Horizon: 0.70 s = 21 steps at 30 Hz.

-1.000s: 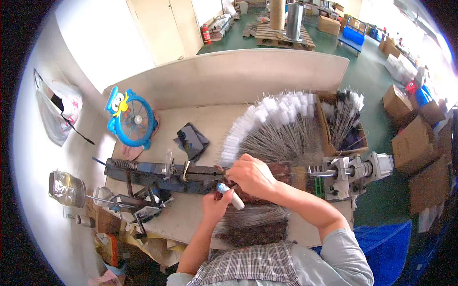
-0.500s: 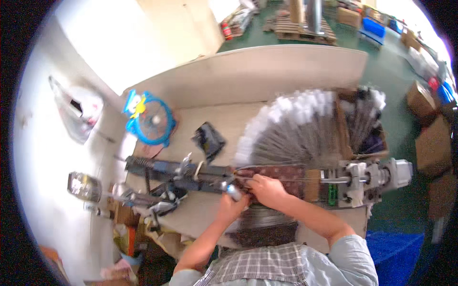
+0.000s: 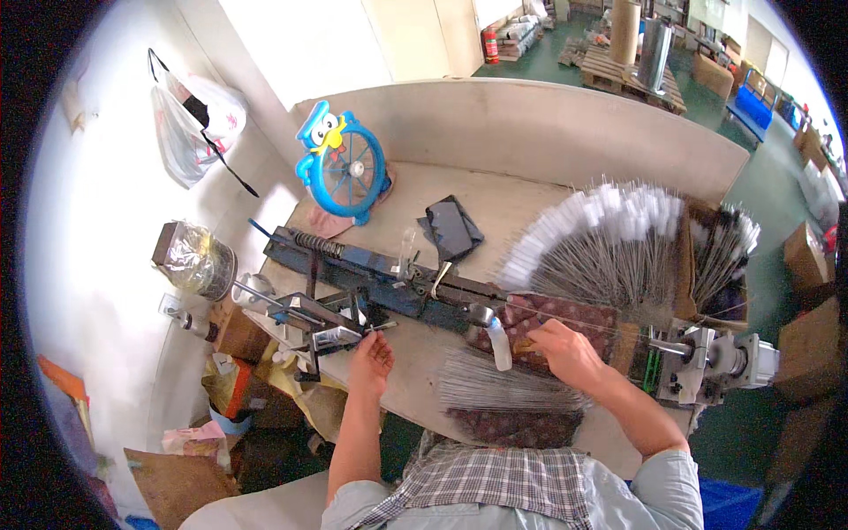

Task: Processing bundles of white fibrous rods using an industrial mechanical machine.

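Observation:
My left hand (image 3: 372, 364) is at the black metal mechanism (image 3: 340, 320) on the bench's near left side, fingers curled beside a small white-tipped piece (image 3: 384, 325). What is in its fingertips is too small to name. My right hand (image 3: 570, 355) is closed over the dark red spotted cloth (image 3: 579, 316), below a long thin wire (image 3: 587, 318). A yellowish piece (image 3: 525, 345) shows at its fingertips; its grip is partly hidden. Between the hands a white handle (image 3: 500, 346) hangs from the long dark metal rail (image 3: 380, 281). Below lies a bundle of thin metal wires (image 3: 499, 380).
Many white-bristled wire brushes (image 3: 609, 238) fan out at the back right, beside a cardboard box (image 3: 698, 265) of dark-tipped ones. A motor with a chuck (image 3: 724, 358) stands at the right end. A blue cartoon fan (image 3: 347, 168) and a black flat pouch (image 3: 449, 228) lie farther back.
My hands were together at the middle of the rail. My left hand has moved left to the black mechanism; my right hand has drawn away to the right. The view has shifted.

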Tool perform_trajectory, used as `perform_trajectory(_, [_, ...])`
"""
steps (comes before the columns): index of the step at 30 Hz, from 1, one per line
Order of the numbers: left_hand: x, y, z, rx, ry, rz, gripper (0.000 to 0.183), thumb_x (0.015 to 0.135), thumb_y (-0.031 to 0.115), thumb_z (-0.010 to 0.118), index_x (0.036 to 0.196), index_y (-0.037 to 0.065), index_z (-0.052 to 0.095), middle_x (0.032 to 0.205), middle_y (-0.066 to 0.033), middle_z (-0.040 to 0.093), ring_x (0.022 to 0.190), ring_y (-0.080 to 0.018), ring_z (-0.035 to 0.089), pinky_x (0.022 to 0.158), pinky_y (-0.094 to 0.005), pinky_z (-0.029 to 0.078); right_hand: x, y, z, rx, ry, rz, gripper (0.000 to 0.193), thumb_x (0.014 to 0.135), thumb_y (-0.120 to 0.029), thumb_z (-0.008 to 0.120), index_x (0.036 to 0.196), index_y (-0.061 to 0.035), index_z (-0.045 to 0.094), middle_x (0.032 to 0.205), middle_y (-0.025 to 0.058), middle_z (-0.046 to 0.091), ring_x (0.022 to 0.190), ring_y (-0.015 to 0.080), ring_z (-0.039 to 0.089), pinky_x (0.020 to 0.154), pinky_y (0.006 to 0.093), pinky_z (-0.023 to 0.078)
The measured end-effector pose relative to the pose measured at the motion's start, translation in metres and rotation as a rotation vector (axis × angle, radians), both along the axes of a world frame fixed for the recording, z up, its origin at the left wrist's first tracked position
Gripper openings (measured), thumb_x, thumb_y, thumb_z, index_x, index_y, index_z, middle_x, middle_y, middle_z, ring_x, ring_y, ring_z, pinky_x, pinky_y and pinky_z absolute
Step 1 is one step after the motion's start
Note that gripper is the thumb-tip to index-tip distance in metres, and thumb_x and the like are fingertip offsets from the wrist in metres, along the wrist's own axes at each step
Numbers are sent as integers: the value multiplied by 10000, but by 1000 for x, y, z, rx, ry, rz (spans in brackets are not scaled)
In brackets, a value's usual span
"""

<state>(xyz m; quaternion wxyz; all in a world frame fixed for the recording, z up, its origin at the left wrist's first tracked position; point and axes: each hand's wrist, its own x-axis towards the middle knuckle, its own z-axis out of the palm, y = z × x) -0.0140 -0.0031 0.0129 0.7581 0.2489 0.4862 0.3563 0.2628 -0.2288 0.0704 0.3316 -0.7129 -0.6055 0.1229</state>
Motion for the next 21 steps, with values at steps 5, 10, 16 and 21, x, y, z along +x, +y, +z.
perform_trajectory(5, [6,1,-15,24,-19,145,136,804,235,636,824,107,593,691,14,553,646,-120,530,570,-256,412,-4,-12,31,-85,-22,29,317,724,-31,597,1040,-39,597,931,111,571,824,296,596,681,381,506])
perform_trajectory(10, [42,-47,-8,312,-38,-19,111,811,181,617,805,73,591,665,-10,549,608,-113,514,548,-252,395,16,-17,65,169,-168,-103,194,726,-100,653,911,-45,655,730,87,610,741,273,602,639,348,493])
perform_trajectory(16, [153,-131,65,123,-197,-458,113,868,122,574,904,20,607,763,-65,614,607,-126,548,536,-255,428,41,-21,48,115,105,-264,186,745,-170,677,878,-40,674,770,125,632,749,293,606,679,368,484])
perform_trajectory(21, [186,-142,47,247,-206,-580,133,889,150,571,916,27,614,786,-64,624,616,-116,549,537,-243,421,45,-41,53,77,244,-302,210,750,-179,682,906,-38,677,808,135,645,759,293,618,697,347,489])
